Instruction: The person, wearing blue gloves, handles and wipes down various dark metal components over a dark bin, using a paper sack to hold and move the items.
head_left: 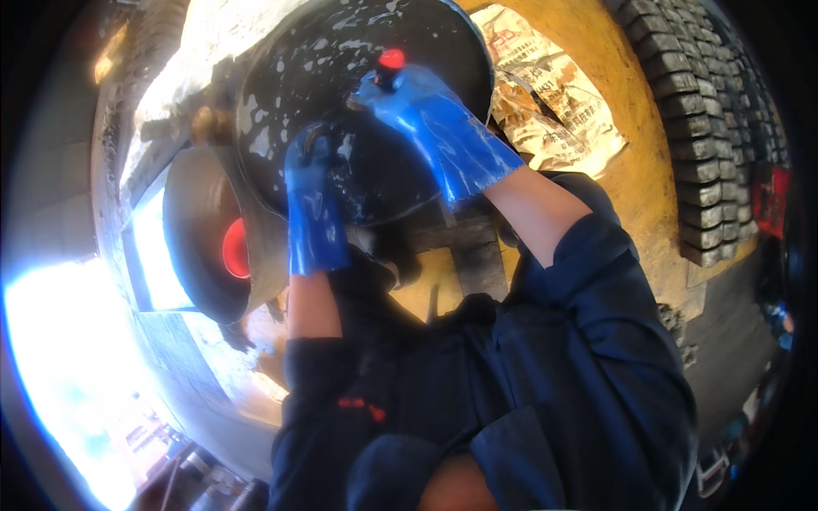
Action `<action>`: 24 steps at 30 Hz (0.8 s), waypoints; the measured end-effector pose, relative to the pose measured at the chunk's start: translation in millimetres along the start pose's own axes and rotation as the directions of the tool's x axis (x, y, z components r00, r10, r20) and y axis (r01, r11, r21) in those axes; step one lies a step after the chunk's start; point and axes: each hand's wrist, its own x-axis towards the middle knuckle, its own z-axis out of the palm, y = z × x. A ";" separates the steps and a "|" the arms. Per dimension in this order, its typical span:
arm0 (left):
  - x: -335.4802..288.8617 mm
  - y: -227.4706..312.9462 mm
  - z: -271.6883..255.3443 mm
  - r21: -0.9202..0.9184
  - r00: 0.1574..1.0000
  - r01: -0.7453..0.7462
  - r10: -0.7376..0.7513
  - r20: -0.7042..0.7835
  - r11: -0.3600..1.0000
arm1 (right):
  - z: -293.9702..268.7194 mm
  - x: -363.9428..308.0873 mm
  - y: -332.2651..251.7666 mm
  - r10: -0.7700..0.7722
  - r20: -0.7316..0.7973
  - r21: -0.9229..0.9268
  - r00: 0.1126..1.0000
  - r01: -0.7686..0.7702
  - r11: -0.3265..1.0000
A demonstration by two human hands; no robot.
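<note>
A wide black basin [383, 183] of dark liquid with patches of white foam lies in front of me. Over its middle, my right hand [413, 98], in a blue rubber glove, is closed round an object with a red, rounded end [391, 59]; the rest of it is hidden in the fist. Lower and to the left, my gloved left hand [307, 166] is over the near left part of the basin. Its fingers curl round a small dark piece [319, 134] whose kind I cannot make out.
Left of the basin stands a round metal vessel [200, 213] with a red round thing [236, 249] in it. A torn paper sack [571, 102] lies on the yellow floor [635, 200] to the right. Beyond it are rows of stacked dark blocks [694, 128].
</note>
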 end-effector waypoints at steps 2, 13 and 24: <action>0.3 16.0 0.1 0.488 0.958 -0.285 0.238 0.158 0.825 | -14.9 -14.7 -13.4 0.034 -0.003 0.021 0.999 -0.034 0.999; 55.4 68.2 -11.4 0.877 0.932 -0.358 -0.061 0.358 -0.322 | -13.4 -41.4 2.5 -0.140 -0.161 -0.111 0.977 0.123 0.986; 107.4 153.5 235.2 0.655 0.784 -0.360 -0.166 0.598 0.664 | 23.7 -37.7 46.2 -0.314 0.016 -0.017 0.949 0.314 0.949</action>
